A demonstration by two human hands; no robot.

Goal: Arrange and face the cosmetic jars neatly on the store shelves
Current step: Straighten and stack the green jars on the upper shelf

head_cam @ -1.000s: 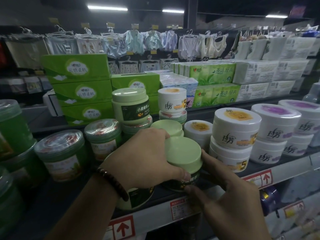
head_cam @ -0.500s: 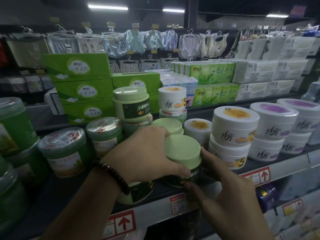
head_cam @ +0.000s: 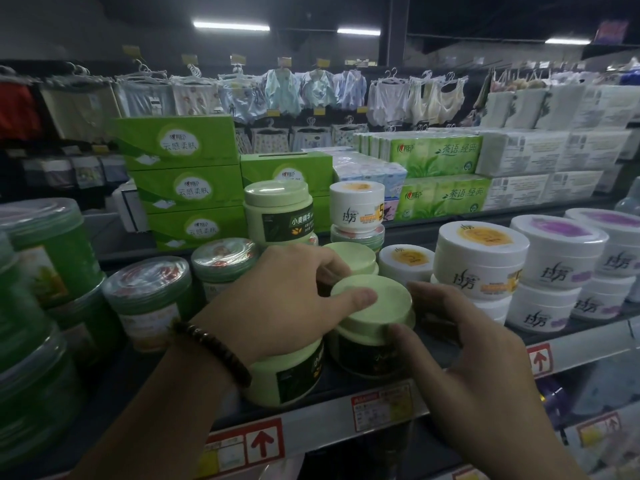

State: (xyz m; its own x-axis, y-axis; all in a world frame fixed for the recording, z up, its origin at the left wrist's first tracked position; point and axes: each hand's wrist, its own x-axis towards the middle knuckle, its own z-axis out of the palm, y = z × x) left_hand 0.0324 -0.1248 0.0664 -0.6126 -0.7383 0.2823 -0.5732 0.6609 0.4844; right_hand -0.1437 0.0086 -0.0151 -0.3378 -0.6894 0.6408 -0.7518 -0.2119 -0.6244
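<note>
**Two hands on one green-lidded jar [head_cam: 372,306] at the shelf front**

Both hands are closed round the same jar. The left hand [head_cam: 277,299] lays its thumb flat across the pale green lid and curls its fingers over the far rim, with its palm above a neighbouring pale green jar [head_cam: 287,372]. The right hand [head_cam: 478,368] grasps the jar's right side, thumb in front just under the lid and fingers behind. The jar stands at the front of the shelf, near the price rail [head_cam: 311,420], between the neighbouring jar and the stack of white yellow-topped jars [head_cam: 481,261].

The step looks like turning the jar so its dark label faces the aisle. It is best to rotate from the body rather than the lid, so the lid does not unscrew. The base should sit flat on the shelf throughout, and the turn should end when the label points straight out. The jar's front can then be lined up with the neighbour's, clear of the white stack.

Every jar in view is lidded, so the contents are hidden. The translucent green jars [head_cam: 149,299] at the left have film over their tops and seem to hold green gel. White purple-topped jars [head_cam: 557,244] stand two high at the right.
</note>
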